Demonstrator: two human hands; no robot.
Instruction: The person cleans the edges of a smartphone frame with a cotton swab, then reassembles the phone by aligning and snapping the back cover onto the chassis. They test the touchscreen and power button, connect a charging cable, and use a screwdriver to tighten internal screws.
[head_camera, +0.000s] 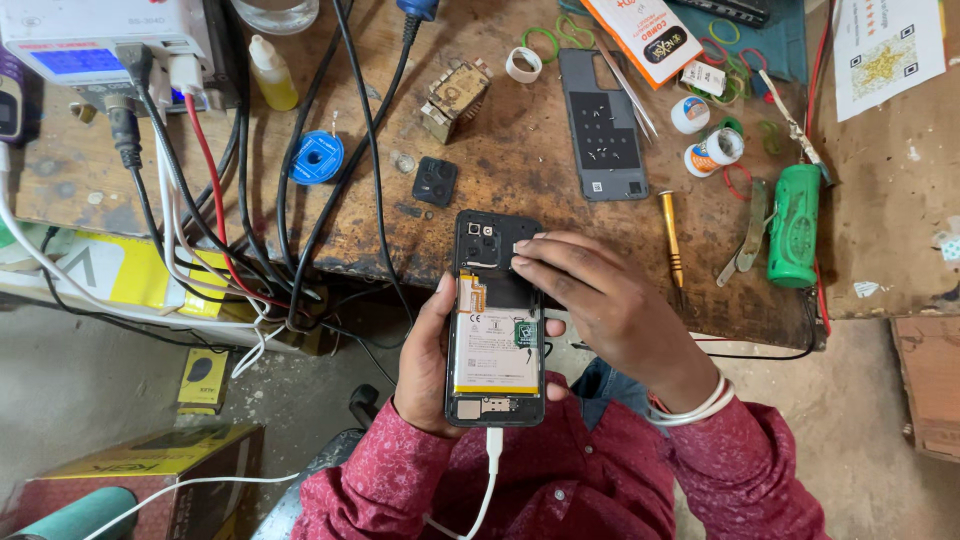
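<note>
My left hand (425, 365) cradles an opened black smartphone (496, 350) from beneath, back cover off, battery and circuit board exposed. A white cable (492, 470) is plugged into the phone's bottom end. My right hand (600, 300) rests over the phone's upper right part, fingertips pressing on the black board cover near the camera cluster. The removed grey back cover (603, 125) lies on the wooden workbench (520, 190) beyond the phone, with tweezers (630, 90) lying across it. A small black camera cover piece (435, 181) sits on the bench to the left.
A gold-handled screwdriver (671, 235), a green cylindrical tool (794, 225), small glue pots (713, 150) and rubber bands lie to the right. A power supply (100, 40) with tangled cables (230, 200), a yellow bottle (272, 72), a blue solder reel (317, 157) and a transformer (455, 98) stand to the left.
</note>
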